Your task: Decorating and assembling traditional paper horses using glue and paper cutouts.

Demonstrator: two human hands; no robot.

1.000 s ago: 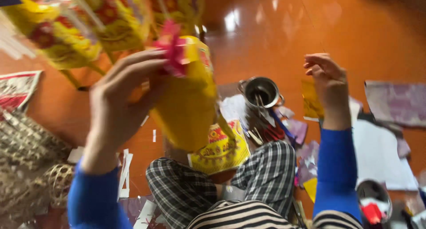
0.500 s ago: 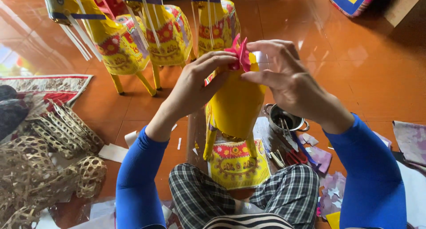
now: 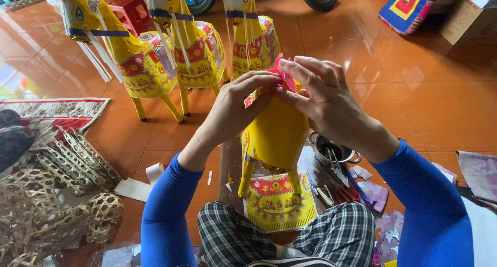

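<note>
Pinching a pink paper flower (image 3: 283, 75) atop my yellow paper horse (image 3: 274, 135) — left hand (image 3: 239, 104) and right hand (image 3: 323, 98) both clamped on it; woven bamboo frames (image 3: 57, 194) nearby.

Both hands (image 3: 290, 98) on pink paper flower (image 3: 282, 75)

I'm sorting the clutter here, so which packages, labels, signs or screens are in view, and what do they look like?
Cardboard box: top right on the floor, brown, only partly in frame.
Flat patterned panel: leaning left of the box, blue border, red and yellow centre.
No screens or signs show; both hands pinch a pink paper flower.
</note>
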